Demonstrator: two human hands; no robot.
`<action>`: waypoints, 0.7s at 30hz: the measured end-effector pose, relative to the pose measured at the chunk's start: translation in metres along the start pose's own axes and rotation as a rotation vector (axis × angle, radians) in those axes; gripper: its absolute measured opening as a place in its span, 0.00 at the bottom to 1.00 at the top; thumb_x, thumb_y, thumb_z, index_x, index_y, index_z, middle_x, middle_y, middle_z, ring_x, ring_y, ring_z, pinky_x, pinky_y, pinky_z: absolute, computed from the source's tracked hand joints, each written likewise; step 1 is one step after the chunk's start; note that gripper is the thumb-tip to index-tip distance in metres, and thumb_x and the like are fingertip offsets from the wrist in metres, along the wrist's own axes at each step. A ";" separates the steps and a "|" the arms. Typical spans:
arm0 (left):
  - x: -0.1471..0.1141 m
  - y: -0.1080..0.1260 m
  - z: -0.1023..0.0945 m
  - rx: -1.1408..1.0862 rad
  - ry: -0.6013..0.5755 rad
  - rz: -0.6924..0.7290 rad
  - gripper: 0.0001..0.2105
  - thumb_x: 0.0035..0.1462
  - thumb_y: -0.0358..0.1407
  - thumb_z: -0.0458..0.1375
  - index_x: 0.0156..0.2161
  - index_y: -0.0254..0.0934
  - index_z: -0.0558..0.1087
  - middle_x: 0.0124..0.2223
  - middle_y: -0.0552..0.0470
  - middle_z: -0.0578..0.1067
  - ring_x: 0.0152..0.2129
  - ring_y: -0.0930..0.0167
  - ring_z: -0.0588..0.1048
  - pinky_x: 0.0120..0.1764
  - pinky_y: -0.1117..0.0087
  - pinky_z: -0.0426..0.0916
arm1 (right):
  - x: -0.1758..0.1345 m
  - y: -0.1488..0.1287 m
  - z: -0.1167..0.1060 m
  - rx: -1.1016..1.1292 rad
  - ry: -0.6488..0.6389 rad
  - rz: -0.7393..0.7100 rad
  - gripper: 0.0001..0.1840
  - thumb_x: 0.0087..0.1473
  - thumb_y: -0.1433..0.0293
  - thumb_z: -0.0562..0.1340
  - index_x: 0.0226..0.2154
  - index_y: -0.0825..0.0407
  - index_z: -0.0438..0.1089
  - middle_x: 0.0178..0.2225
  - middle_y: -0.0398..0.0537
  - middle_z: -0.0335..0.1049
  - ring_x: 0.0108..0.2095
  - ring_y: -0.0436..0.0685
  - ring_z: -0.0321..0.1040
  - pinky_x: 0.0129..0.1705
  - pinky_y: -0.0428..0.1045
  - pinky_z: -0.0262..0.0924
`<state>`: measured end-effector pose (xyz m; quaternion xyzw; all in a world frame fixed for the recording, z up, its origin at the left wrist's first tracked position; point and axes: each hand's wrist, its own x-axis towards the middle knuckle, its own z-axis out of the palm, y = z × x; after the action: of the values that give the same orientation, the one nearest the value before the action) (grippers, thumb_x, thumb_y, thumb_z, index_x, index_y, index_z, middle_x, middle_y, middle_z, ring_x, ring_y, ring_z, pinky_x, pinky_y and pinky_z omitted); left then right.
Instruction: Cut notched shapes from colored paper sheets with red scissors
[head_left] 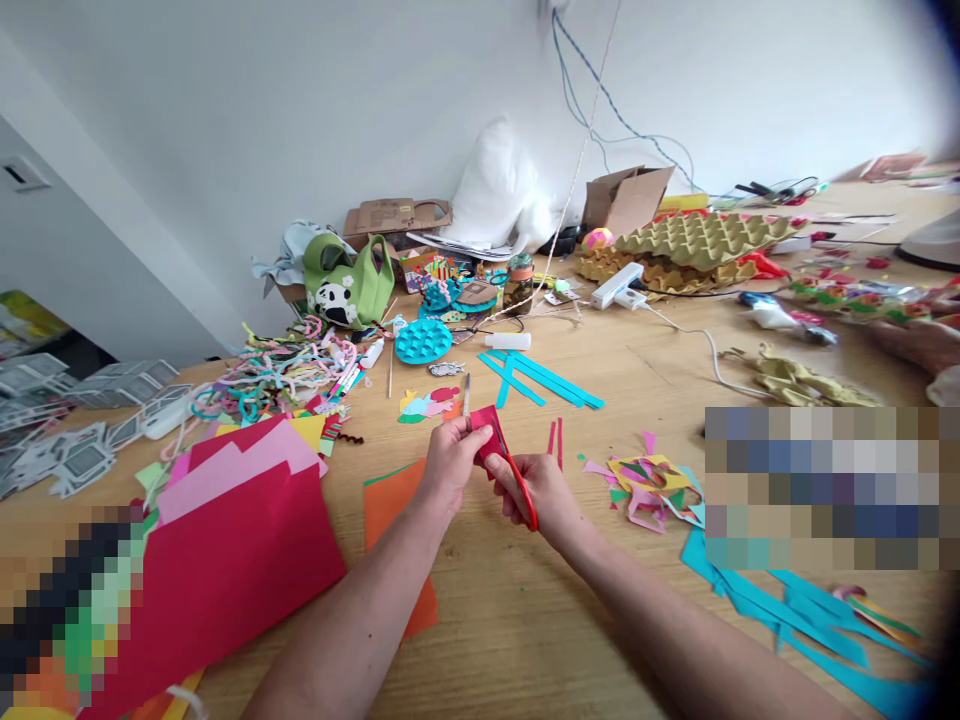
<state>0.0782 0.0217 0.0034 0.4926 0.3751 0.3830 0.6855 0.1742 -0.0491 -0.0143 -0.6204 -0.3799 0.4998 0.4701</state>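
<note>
Pinched in my left hand is a small piece of red paper, held up over the middle of the table. My right hand grips red-handled scissors, and their blades lie against the red paper. Just right of the hands, two thin red paper strips lie on the wood. Orange paper is partly covered by my left forearm. Beyond the hands are a small pile of cut colored paper shapes and several blue paper strips.
Large red sheets lie at left, near tangled pipe cleaners. Paper scraps and blue offcuts are at right. Farther back stand a green panda bag, egg trays and a power strip. Another person's hand shows at right.
</note>
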 end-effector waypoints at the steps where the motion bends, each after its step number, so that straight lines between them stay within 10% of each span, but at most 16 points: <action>1: 0.000 0.000 0.000 -0.001 0.001 0.000 0.09 0.41 0.37 0.61 0.23 0.34 0.68 0.18 0.56 0.69 0.13 0.77 0.64 0.19 0.75 0.57 | 0.000 0.000 0.000 0.005 0.001 0.004 0.27 0.41 0.47 0.62 0.16 0.54 0.63 0.08 0.40 0.59 0.09 0.46 0.55 0.10 0.41 0.46; 21: -0.003 0.000 0.003 0.022 0.072 0.040 0.09 0.43 0.37 0.60 0.22 0.35 0.65 0.17 0.59 0.65 0.14 0.78 0.61 0.19 0.76 0.55 | 0.001 0.006 0.003 -0.002 -0.024 -0.017 0.27 0.44 0.48 0.61 0.16 0.55 0.63 0.09 0.40 0.60 0.10 0.46 0.57 0.11 0.41 0.49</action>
<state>0.0798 0.0182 0.0045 0.4932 0.3939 0.4102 0.6583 0.1716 -0.0489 -0.0205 -0.6116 -0.3911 0.5030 0.4691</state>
